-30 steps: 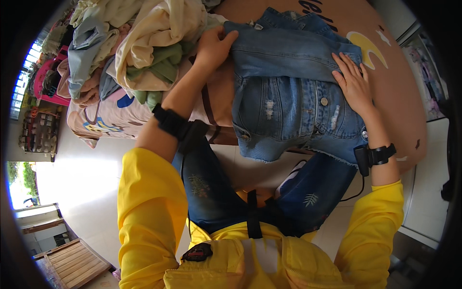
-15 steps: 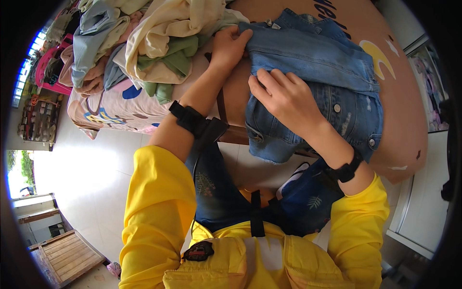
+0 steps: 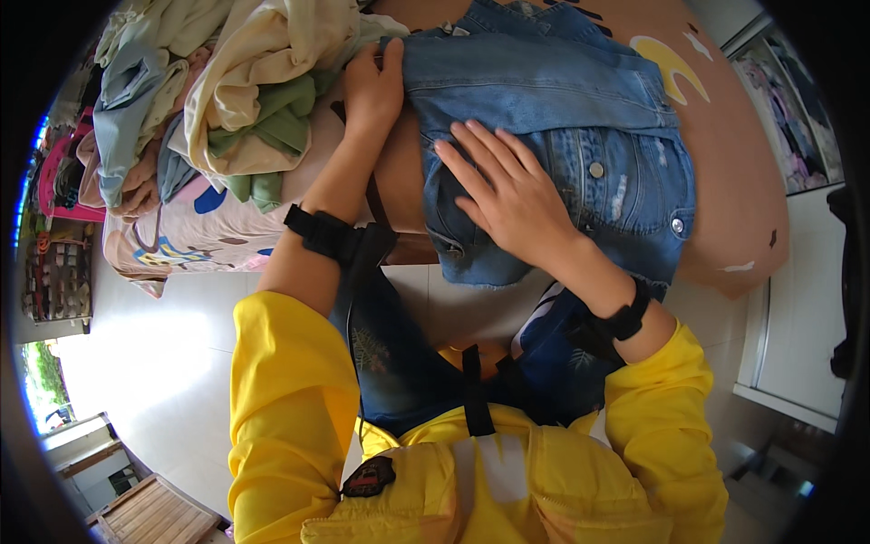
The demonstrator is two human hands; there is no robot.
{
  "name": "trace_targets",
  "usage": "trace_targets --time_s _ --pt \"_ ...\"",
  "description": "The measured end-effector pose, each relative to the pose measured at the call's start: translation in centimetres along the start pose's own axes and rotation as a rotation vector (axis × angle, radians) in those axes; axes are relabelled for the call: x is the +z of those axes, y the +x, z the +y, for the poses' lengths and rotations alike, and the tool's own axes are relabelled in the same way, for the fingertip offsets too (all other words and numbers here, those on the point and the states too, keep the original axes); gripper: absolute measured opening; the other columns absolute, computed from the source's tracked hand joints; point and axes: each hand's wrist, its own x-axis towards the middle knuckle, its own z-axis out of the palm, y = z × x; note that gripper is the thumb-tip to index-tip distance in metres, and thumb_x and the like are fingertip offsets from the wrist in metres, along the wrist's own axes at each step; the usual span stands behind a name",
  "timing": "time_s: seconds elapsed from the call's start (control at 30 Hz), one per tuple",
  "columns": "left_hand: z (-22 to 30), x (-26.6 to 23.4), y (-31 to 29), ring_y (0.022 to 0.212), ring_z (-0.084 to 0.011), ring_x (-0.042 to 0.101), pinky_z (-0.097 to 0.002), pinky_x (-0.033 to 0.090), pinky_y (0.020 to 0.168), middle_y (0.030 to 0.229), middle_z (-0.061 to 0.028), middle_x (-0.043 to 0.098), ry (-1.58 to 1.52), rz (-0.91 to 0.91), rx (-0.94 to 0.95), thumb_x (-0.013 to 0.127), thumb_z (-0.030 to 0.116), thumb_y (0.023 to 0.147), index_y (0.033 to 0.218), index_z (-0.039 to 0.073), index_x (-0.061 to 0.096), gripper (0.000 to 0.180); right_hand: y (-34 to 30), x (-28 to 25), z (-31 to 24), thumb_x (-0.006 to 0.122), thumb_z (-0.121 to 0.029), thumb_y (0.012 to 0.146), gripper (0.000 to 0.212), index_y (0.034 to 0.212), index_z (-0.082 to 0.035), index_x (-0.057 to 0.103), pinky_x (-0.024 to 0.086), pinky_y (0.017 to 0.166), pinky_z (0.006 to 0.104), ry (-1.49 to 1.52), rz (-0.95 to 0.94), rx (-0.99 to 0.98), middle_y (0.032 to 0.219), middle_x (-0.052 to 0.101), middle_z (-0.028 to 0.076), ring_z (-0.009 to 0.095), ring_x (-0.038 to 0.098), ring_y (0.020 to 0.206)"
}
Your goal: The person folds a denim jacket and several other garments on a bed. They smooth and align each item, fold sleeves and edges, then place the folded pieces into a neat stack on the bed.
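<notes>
A blue denim jacket (image 3: 625, 195) lies folded on the bed, one part laid across its upper side and its metal buttons facing up. My left hand (image 3: 373, 91) is closed on the jacket's far left edge, thumb uppermost; its other fingertips are partly hidden. Palm down, my right hand (image 3: 521, 204) rests on the middle of the denim with its fingers stretched out and slightly apart. The jacket's lower edge hangs a little over the bed's near side.
Left of the jacket is a heap of crumpled clothes (image 3: 263, 54) in cream, green and pale blue. Beneath everything spreads a pinkish-brown patterned bed cover (image 3: 739, 199). A white cabinet (image 3: 802, 308) stands at the right, and a wooden crate-like piece (image 3: 154, 512) sits at the lower left.
My right hand has gone from curled fingers to lying flatter on the denim. My left hand still holds the edge. The whole view has shifted, so things appear further left and higher.
</notes>
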Motion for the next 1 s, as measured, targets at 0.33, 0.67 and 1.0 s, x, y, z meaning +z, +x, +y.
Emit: trace_targets --time_s 0.33,0.67,1.0 --pt "5.8 -7.4 -17.9 0.104 -0.0165 0.059 -0.0298 0.047 0.092 0.117 -0.0100 0.059 -0.494 -0.158 -0.305 0.054 0.017 0.102 0.128 0.001 0.050 0.031 -19.9 -7.8 2.4 0.069 -0.002 0.084 0.035 0.119 -0.002 0.064 0.044 0.101 0.0380 -0.077 0.294 0.502 0.124 0.061 0.014 0.029 0.057 0.116" --pt "5.0 -4.9 -21.8 0.102 -0.0134 0.059 -0.0304 0.048 0.090 0.111 -0.0079 0.065 -0.318 -0.699 -0.698 0.072 0.018 0.090 0.119 -0.005 0.058 0.040 -23.6 -9.1 6.9 0.062 -0.007 0.095 0.028 0.122 -0.001 0.054 0.044 0.092 0.0263 0.925 0.457 1.167 0.115 0.062 0.009 0.014 0.058 0.106" --pt "8.8 -9.9 -23.9 0.091 -0.0107 0.062 -0.0265 0.050 0.084 0.102 -0.0051 0.069 -0.609 -0.651 -0.905 0.068 0.011 0.091 0.111 -0.004 0.065 0.025 -22.9 -16.2 3.3 0.060 -0.012 0.095 0.012 0.100 -0.004 0.052 0.046 0.057 0.0218 1.051 0.115 1.371 0.078 0.063 0.006 0.010 0.057 0.056"
